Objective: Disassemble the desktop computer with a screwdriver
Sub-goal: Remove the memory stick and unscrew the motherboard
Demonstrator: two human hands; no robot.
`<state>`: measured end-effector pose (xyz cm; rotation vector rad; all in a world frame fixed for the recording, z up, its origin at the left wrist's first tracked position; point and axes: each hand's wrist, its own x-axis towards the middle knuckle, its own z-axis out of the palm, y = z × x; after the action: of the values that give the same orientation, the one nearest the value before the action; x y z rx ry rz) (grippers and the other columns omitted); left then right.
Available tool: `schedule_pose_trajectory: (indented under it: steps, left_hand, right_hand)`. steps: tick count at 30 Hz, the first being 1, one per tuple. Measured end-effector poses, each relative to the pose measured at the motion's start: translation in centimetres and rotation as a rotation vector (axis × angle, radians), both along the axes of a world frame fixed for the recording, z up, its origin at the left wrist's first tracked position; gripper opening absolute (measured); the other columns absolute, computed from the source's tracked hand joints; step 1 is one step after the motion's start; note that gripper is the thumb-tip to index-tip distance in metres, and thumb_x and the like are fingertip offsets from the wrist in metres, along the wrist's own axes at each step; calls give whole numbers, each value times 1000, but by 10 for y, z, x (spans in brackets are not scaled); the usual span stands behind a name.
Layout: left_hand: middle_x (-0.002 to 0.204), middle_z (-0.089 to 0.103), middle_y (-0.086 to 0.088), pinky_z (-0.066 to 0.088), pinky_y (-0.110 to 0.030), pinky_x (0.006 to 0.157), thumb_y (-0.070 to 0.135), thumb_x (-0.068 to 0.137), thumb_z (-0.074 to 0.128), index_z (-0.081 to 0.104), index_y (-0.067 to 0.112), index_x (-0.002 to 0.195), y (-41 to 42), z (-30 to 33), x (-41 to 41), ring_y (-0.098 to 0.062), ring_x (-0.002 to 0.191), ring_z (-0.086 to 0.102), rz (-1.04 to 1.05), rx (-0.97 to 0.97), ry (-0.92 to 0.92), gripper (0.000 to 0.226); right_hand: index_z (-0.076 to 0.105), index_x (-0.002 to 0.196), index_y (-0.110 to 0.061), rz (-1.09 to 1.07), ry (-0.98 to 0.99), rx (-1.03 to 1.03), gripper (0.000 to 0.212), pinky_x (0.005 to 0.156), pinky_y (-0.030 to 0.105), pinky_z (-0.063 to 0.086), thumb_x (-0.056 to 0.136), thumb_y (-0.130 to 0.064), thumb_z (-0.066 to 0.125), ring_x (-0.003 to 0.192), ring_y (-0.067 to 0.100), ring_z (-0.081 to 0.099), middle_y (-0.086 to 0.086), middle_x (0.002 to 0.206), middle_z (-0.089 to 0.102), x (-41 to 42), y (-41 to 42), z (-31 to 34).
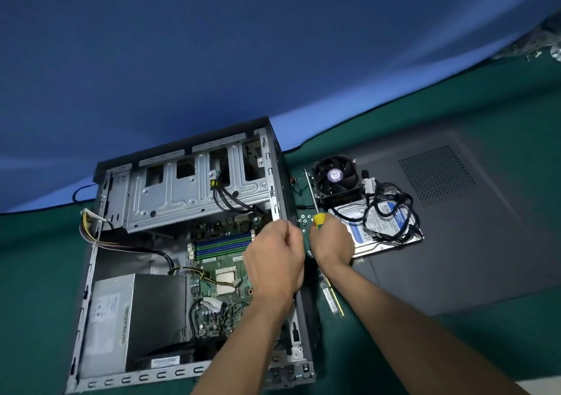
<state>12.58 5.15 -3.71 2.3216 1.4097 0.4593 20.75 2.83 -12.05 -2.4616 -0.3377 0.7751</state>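
The open desktop case (106, 273) lies on its side on a green cloth, showing the motherboard (221, 276), blue and green memory slots (224, 242) and the grey power supply (121, 318). My right hand (331, 242) grips a screwdriver (315, 212) with a yellow and green handle, its thin shaft pointing up and away beside the case's right wall. My left hand (273, 261) is a closed fist over the case's right edge, close to the right hand; I cannot tell whether it holds anything. Several loose screws (305, 220) lie just past the hands.
A cooler fan (337, 177), a hard drive (385, 230) with black cables on it, and a memory stick (332, 299) lie right of the case. The removed grey side panel (470, 212) lies farther right. A blue wall stands behind.
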Motion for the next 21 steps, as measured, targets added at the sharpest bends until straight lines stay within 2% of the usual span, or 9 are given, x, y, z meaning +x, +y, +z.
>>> schedule_pose_trajectory:
  steps: [4,8,12,16,18,21]
  left_hand:
    - [44,21,12,15,-20,44,15,80,60,24,26,53,1,-1,-1,2,39,20,1,-9,-48,46]
    - [44,19,11,12,-12,44,19,77,55,24,26,53,2,0,0,4,38,19,-12,7,-81,39]
    - [45,25,10,16,-19,42,21,79,51,26,26,52,4,-1,-2,-4,41,26,1,-4,-74,37]
    - [46,29,10,18,-26,45,23,89,52,23,26,53,1,0,-1,-3,41,27,42,-3,-39,46]
    - [48,30,10,14,-23,45,26,91,51,27,28,61,-1,5,0,-1,40,25,91,25,-37,39]
    - [61,45,9,9,-13,47,18,88,55,40,26,87,-5,13,-1,-2,41,29,62,92,-88,17]
  right_hand:
    - [60,100,-14,73,-46,-125,15,65,29,40,90,-23,55,88,29,66,6,91,69,-3,8,-9]
    - [58,101,-11,153,-57,-159,14,62,29,42,89,-17,53,84,28,66,7,88,70,-5,9,-11]
    - [60,96,-13,99,-26,-48,15,67,31,43,91,-27,55,87,30,64,6,88,67,-3,1,-1]
    - [53,81,-18,41,6,143,23,63,31,38,91,-39,56,79,28,60,0,75,60,2,-23,18]
    - [54,78,-18,47,34,212,26,62,31,39,90,-40,57,75,27,58,2,74,62,9,-37,29]
    - [47,68,-21,129,22,224,31,57,30,35,89,-40,59,70,24,55,-3,67,58,20,-58,51]
